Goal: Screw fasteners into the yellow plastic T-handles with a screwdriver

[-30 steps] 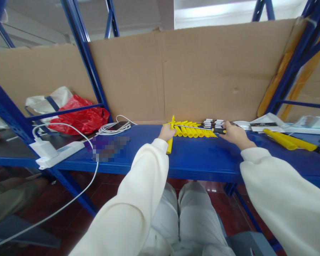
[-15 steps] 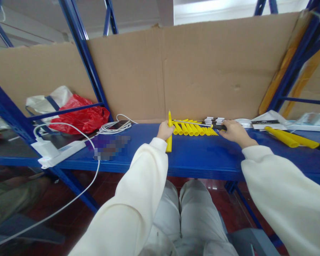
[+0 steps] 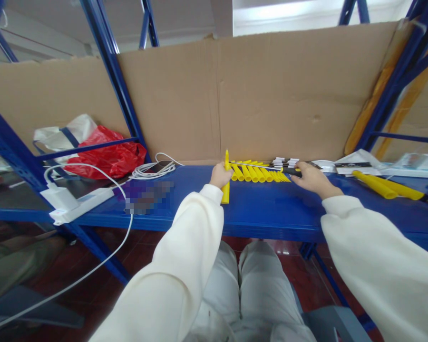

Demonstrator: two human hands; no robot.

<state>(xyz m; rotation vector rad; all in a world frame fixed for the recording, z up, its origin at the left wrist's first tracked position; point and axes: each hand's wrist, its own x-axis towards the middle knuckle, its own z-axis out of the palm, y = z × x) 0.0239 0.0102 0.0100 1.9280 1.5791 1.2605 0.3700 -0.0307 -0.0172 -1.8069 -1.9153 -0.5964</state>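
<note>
My left hand (image 3: 219, 175) is closed round a long yellow sleeve (image 3: 226, 190) that stands nearly upright on the blue shelf (image 3: 264, 209). My right hand (image 3: 312, 179) grips the black handle of a thin metal tool (image 3: 260, 166), whose shaft reaches left over a row of several yellow sleeves (image 3: 258, 172) towards the sleeve in my left hand. Just behind my right hand lies a stack of small black and white parts (image 3: 287, 162). Both white sleeves stretch forward over my lap.
A cardboard sheet (image 3: 257, 95) backs the shelf. A coiled white cable with a phone (image 3: 153, 169), a white power strip (image 3: 76, 203) and a red bag (image 3: 105, 156) lie to the left. Two more yellow sleeves (image 3: 385, 186) and papers lie to the right. Blue rack uprights (image 3: 117, 80) flank the bay.
My left hand has raised its yellow sleeve from lying slanted to nearly upright. The right hand and its tool have hardly shifted.
</note>
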